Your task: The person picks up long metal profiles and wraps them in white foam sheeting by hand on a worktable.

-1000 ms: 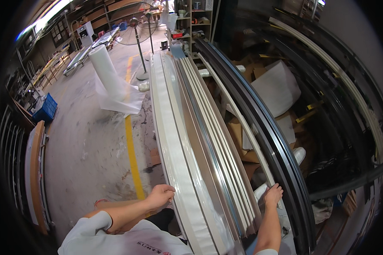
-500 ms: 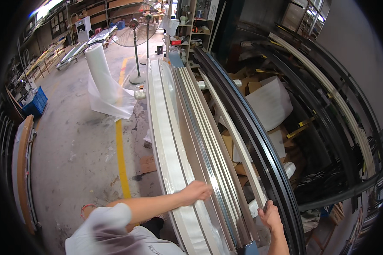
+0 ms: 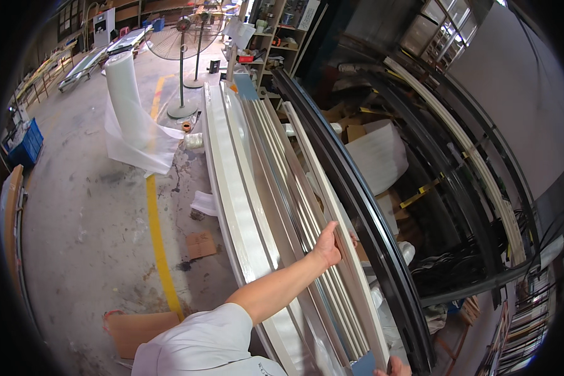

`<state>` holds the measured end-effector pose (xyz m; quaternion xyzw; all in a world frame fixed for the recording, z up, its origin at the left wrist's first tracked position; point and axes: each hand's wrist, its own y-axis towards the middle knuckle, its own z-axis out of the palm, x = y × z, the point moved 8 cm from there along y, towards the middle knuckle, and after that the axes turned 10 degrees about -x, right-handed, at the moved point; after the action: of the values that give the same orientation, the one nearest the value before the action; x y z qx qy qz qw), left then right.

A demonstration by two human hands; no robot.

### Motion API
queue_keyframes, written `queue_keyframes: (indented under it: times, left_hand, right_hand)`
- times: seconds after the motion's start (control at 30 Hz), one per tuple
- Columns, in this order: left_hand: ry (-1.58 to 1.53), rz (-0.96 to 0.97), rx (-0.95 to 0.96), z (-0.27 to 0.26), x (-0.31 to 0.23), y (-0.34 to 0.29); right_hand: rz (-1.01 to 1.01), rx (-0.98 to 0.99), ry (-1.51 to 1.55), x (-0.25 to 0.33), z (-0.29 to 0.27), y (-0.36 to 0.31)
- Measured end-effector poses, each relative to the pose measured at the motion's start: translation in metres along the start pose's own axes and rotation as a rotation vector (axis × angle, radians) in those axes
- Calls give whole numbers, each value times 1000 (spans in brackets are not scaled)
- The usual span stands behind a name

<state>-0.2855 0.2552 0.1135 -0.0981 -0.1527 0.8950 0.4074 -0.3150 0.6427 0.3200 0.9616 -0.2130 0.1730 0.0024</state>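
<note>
A long, narrow cream profile strip (image 3: 361, 282) lies lengthwise along the right edge of a stack of profiles. My left hand (image 3: 329, 245) is closed round it at mid-length, thumb on top and fingertips showing on the far side. At the lower edge of the picture my right hand (image 3: 393, 367) is by the strip's near end; it is cut off, though its fingers look curled on the strip. Under my left forearm run grooved cream and silver profiles (image 3: 302, 219) and a long pale piece in clear film (image 3: 239, 182).
Long black profiles (image 3: 358, 182) stand close on the right, with more racked profiles (image 3: 476, 156) beyond. Left on the floor are a roll of white foam sheet (image 3: 124, 94), a yellow line (image 3: 155, 219) and cardboard (image 3: 145, 329). A pedestal fan (image 3: 182, 69) and shelves (image 3: 276, 44) stand behind.
My left hand has crossed rightward from above the film-wrapped piece and taken hold of the cream strip. The strip has shifted left onto the stack's edge; my right hand has moved lower in view.
</note>
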Motion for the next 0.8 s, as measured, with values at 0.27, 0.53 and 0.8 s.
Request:
queue_keyframes:
  times: [0.27,0.53,0.8]
  left_hand:
    - [18,105,-88,-26,-55,-44]
    - [97,33,-232,-87,68,-181]
    - [132,79,-249,-117,93,-243]
  right_hand:
    - [269,131,-12,-84,35,-165]
    - [35,-144,-115,23,100,-136]
    - [-2,-273,-94,17,103,-183]
